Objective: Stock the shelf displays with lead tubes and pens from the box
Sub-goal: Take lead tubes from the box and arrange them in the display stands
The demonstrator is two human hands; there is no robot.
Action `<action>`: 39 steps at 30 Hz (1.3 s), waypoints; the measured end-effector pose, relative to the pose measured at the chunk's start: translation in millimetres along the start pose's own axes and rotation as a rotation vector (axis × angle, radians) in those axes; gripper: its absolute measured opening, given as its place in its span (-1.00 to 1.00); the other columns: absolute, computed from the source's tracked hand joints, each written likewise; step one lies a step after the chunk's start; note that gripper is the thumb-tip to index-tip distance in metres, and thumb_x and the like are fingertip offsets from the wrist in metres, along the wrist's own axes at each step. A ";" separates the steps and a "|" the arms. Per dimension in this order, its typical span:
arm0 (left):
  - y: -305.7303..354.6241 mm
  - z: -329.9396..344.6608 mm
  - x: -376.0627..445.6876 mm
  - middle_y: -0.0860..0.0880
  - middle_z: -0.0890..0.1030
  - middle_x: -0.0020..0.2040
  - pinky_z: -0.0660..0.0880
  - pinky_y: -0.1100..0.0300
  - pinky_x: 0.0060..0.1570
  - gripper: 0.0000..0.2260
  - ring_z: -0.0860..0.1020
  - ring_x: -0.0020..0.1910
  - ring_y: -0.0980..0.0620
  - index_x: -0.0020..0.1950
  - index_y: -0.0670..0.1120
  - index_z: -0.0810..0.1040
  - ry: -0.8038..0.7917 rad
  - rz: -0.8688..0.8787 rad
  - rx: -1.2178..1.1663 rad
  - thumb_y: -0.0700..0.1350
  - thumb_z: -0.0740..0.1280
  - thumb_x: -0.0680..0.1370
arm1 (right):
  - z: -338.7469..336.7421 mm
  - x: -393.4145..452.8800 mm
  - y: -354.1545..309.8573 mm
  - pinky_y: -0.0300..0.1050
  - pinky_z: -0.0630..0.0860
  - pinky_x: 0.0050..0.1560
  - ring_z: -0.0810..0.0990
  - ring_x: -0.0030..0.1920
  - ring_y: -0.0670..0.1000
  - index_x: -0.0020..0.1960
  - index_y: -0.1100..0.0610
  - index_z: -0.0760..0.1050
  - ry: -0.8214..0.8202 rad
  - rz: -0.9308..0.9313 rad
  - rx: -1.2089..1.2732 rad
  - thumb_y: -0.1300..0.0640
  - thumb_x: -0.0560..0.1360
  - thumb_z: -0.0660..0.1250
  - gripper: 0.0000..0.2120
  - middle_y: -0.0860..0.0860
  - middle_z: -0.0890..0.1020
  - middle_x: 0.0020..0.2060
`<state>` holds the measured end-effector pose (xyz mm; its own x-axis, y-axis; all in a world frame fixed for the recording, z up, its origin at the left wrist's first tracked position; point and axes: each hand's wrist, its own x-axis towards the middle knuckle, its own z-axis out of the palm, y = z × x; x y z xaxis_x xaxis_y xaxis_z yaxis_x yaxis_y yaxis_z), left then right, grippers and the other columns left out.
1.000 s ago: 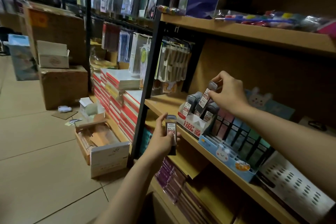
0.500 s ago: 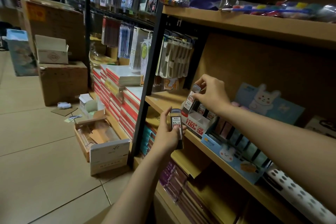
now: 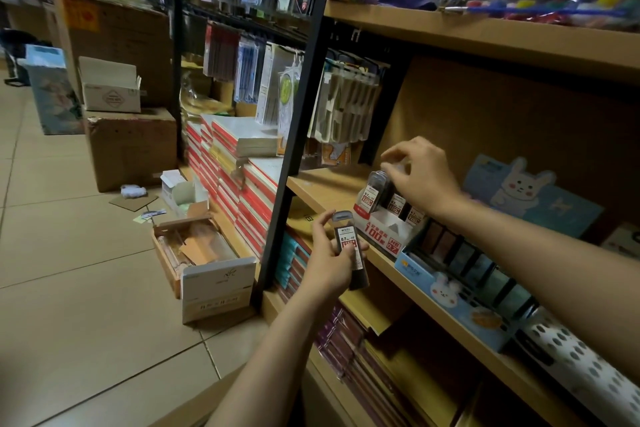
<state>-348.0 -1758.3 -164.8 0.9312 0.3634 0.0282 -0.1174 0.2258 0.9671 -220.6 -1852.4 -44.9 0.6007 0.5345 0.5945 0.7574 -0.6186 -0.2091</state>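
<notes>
Head view, the only one: right hand (image 3: 420,177) reaches over the red-and-white display box (image 3: 384,230) at the front edge of the wooden shelf (image 3: 322,189), its fingertips curled onto the tops of the lead tubes (image 3: 375,192) standing in the back rows. Whether it pinches one tube or only presses on them I cannot tell; motion blur smears the fingertips. Left hand (image 3: 329,262) is closed round a spare lead tube (image 3: 349,246), held upright just below the shelf edge, label facing the camera. The open supply box (image 3: 204,260) sits on the floor beside the black upright, well apart from both hands.

Risks, as I judge them: the tubes stand tall and narrow in shallow tiers, so a sideways nudge from the right hand could tip the leftmost one out over the box's side. The display box sits close to the shelf lip, and a push downward or forward could slide it off onto the stock below. The left hand holds its tube mostly by the lower half; shifting that grip while attention is on the shelf could drop it to the tiled floor.
</notes>
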 end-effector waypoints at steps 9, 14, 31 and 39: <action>-0.5 6.7 -5.5 0.08 0.66 0.14 0.52 0.18 -0.02 -0.39 0.61 0.14 0.13 0.44 0.32 -0.02 -0.170 0.069 0.077 -0.20 0.22 0.63 | -18.7 -38.7 -2.0 -0.22 0.61 -0.08 0.65 -0.12 -0.16 0.13 -0.08 0.57 -0.575 0.022 0.204 0.06 0.46 0.47 -0.75 -0.13 0.66 -0.08; 13.0 12.7 -10.6 0.07 0.55 0.22 0.57 0.26 -0.05 -0.55 0.57 0.16 0.14 0.40 0.20 0.16 -0.161 0.165 0.230 -0.13 0.25 0.61 | -48.6 -38.5 12.9 -0.15 0.64 -0.12 0.69 -0.20 -0.09 -0.03 0.03 0.59 -0.503 0.168 0.357 0.17 0.45 0.47 -0.87 -0.01 0.69 -0.15; 70.3 30.0 72.6 -0.01 0.01 0.60 -0.04 0.09 0.52 -0.37 -0.03 0.57 -0.02 0.59 -0.05 0.05 -0.181 0.509 1.404 -0.19 0.28 0.59 | -66.0 -1.4 44.2 -0.36 0.47 -0.28 0.59 -0.21 -0.14 -0.09 0.09 0.55 0.016 0.210 0.255 0.18 0.45 0.45 -0.91 -0.08 0.62 -0.22; 66.3 21.7 74.0 0.04 0.00 0.60 0.13 0.00 0.51 -0.36 0.01 0.56 -0.01 0.59 0.01 0.04 -0.218 0.485 1.422 -0.16 0.29 0.59 | -46.2 -2.5 38.5 -0.18 0.59 -0.23 0.61 -0.22 -0.04 -0.13 0.14 0.56 0.021 0.110 0.189 0.22 0.45 0.43 -0.94 -0.01 0.62 -0.24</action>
<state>-279.3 -1736.0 -93.1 0.9478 -0.0215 0.3180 -0.1165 -0.9520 0.2831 -204.8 -1904.1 -18.5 0.6788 0.4563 0.5753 0.7230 -0.5525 -0.4148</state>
